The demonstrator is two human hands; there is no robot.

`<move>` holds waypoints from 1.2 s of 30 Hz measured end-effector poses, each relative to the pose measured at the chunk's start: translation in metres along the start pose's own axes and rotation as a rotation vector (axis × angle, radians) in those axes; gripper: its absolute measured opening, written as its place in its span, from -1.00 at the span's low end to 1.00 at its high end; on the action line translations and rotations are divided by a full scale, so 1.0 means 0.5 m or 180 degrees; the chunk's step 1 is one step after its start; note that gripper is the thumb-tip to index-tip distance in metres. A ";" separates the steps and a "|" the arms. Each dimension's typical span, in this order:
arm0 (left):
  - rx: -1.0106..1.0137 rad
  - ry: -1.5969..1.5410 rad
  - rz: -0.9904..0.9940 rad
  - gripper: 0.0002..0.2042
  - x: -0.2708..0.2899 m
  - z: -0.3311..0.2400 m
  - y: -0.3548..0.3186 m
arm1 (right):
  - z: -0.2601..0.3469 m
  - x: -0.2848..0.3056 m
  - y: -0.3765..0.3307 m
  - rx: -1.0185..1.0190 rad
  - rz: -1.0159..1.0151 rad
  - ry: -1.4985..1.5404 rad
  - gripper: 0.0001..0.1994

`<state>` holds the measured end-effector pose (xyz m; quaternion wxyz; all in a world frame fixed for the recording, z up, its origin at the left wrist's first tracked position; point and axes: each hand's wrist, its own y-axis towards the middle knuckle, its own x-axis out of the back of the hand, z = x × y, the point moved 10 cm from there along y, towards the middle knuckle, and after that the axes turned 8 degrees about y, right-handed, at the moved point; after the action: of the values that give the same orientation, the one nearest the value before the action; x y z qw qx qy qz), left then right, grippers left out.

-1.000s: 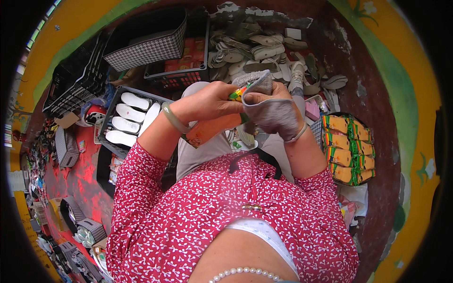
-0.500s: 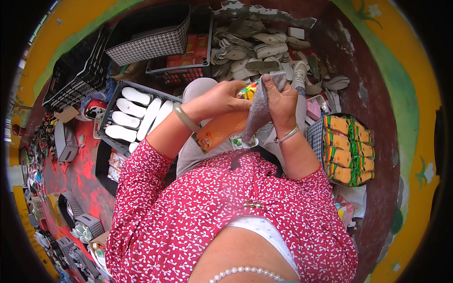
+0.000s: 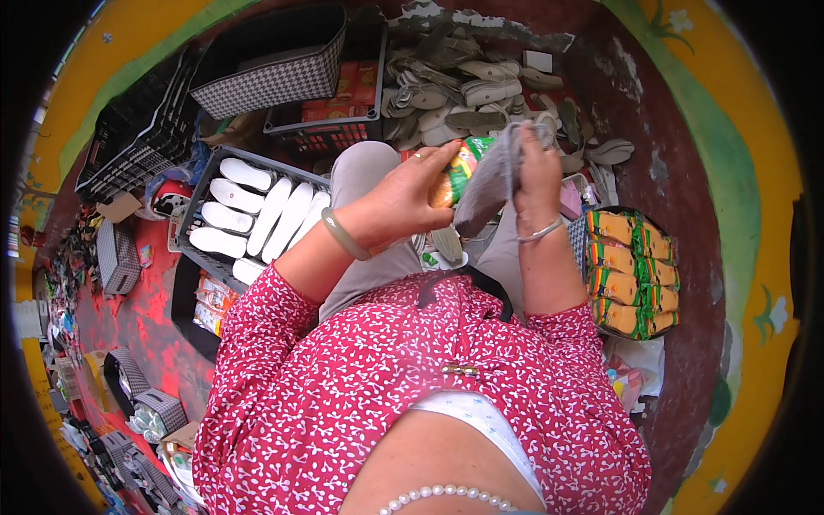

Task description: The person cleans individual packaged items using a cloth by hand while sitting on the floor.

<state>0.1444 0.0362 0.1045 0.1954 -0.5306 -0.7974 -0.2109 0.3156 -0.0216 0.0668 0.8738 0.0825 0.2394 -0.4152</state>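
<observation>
In front of my knees, my left hand point(image 3: 403, 190) grips a shiny packet point(image 3: 464, 172) in green, yellow and orange, the thumb below and the fingers above. My right hand point(image 3: 539, 172) pinches a grey cloth point(image 3: 489, 182) that hangs folded, just right of the packet. How far cloth and packet touch, I cannot tell. To the right, a checked basket point(image 3: 578, 245) holds several similar packets point(image 3: 614, 262) in two stacked rows. At my left knee is a grey crate point(image 3: 225, 154) of white insoles point(image 3: 246, 174).
A heap of pale shoes point(image 3: 463, 86) lies against the far wall. Beside it stand a dark crate point(image 3: 330, 129) with red boxes and a black-and-white checked bin point(image 3: 275, 86). Black stacked crates point(image 3: 137, 137) are at the far left. More goods cover the floor at left.
The packet has turned, from its broad orange face showing to more of its green end. The cloth has come off its edge and moved a little right with my right hand.
</observation>
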 end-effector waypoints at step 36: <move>-0.0566 -0.4351 -0.0382 -0.32 0.037 -0.004 0.005 | 0.050 -0.270 -0.218 0.2342 0.2354 -0.2405 -0.37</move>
<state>0.1403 0.0500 0.1163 -0.4072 -0.5135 -0.7493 0.0958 0.1680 -0.0073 0.1606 0.8979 0.3019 -0.2872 -0.1420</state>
